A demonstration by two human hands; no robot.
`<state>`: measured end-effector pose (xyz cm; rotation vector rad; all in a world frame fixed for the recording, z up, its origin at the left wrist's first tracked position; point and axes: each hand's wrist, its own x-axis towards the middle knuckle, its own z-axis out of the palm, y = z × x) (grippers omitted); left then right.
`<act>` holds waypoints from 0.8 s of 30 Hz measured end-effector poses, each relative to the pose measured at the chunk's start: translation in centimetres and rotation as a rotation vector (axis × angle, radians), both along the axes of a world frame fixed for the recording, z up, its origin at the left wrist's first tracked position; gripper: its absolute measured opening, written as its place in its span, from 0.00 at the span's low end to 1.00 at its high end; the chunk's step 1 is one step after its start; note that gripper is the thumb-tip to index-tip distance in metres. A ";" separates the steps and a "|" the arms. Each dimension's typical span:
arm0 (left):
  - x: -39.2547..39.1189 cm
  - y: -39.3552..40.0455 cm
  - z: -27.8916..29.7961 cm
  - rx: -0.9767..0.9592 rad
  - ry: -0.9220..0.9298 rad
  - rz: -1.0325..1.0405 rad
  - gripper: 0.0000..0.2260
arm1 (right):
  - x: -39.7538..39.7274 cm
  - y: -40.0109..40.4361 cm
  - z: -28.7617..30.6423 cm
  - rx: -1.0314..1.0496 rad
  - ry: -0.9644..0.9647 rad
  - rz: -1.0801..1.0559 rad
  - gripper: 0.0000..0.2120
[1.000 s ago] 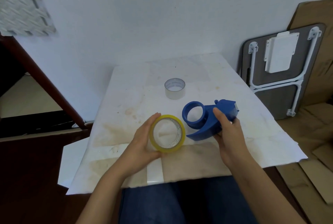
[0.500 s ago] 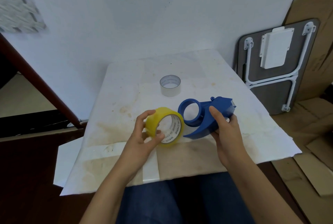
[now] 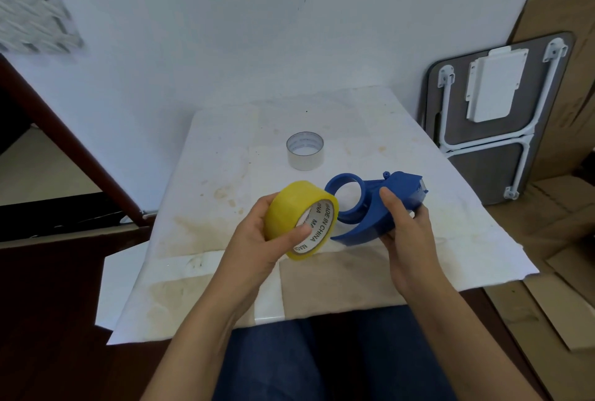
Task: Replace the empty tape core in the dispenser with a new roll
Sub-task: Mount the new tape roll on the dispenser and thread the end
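Note:
My left hand (image 3: pixel 257 241) holds a yellow tape roll (image 3: pixel 294 207) tilted on edge, with its open side and printed white core turned toward the dispenser. My right hand (image 3: pixel 407 233) grips the blue tape dispenser (image 3: pixel 376 204) by its body, above the table. The dispenser's round hub (image 3: pixel 346 196) is bare and sits just to the right of the roll, almost touching it. An empty grey-white tape core (image 3: pixel 305 151) stands upright on the table behind both hands.
The small table (image 3: pixel 402 142) is covered with stained white paper and pushed against a white wall. A folded grey table (image 3: pixel 489 117) and cardboard (image 3: pixel 553 288) lean at the right. A dark wooden beam (image 3: pixel 70 149) slopes at the left.
My left hand has turned the yellow roll from flat-on to edge-on and brought it rightward up to the dispenser's hub. My right hand keeps its hold on the dispenser.

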<state>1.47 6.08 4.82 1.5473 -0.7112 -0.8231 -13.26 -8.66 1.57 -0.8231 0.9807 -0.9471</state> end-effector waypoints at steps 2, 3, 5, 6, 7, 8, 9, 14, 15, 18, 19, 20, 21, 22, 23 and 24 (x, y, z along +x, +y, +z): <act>-0.2 -0.1 0.6 -0.072 0.175 0.059 0.13 | 0.0 0.0 0.1 -0.003 0.002 0.000 0.25; -0.4 -0.1 0.9 -0.105 0.294 0.093 0.11 | -0.1 0.0 0.2 -0.006 -0.001 0.000 0.25; -0.4 0.0 1.0 -0.144 0.510 0.151 0.13 | -0.1 0.0 0.4 -0.015 -0.012 0.004 0.24; -0.3 0.2 1.0 -0.141 0.575 0.175 0.14 | -0.1 0.0 0.5 -0.019 -0.019 0.007 0.24; -0.2 0.3 0.9 -0.133 0.630 0.190 0.15 | -0.1 0.0 0.6 -0.023 -0.025 0.011 0.23; 0.0 0.3 0.7 -0.122 0.681 0.191 0.16 | -0.1 0.0 0.7 -0.025 -0.030 0.015 0.23; 0.1 0.4 0.6 -0.105 0.721 0.184 0.18 | -0.1 0.0 0.9 -0.027 -0.035 0.019 0.23; 0.6 0.4 0.1 -0.005 0.783 0.190 0.20 | 0.1 0.2 1.2 -0.031 -0.039 0.036 0.25; 0.6 0.4 0.1 0.000 0.795 0.193 0.20 | 0.1 0.2 1.2 -0.029 -0.038 0.038 0.25; 0.6 0.3 0.2 0.004 0.819 0.197 0.18 | 0.1 0.3 1.3 -0.028 -0.037 0.045 0.27; 0.6 0.3 0.2 0.000 0.822 0.194 0.17 | 0.1 0.3 1.3 -0.029 -0.037 0.048 0.27; 0.6 0.3 0.3 0.000 0.814 0.194 0.16 | 0.1 0.3 1.3 -0.030 -0.035 0.053 0.26; 0.6 0.3 0.4 0.005 0.789 0.197 0.14 | 0.1 0.3 1.3 -0.032 -0.034 0.058 0.26; 0.5 0.2 0.5 0.018 0.746 0.195 0.12 | 0.1 0.3 1.3 -0.034 -0.033 0.062 0.26; 0.3 0.3 0.5 0.037 0.688 0.186 0.10 | 0.0 0.4 1.4 -0.036 -0.034 0.065 0.26; 0.2 0.3 0.5 0.054 0.621 0.171 0.10 | 0.0 0.3 1.4 -0.039 -0.032 0.067 0.27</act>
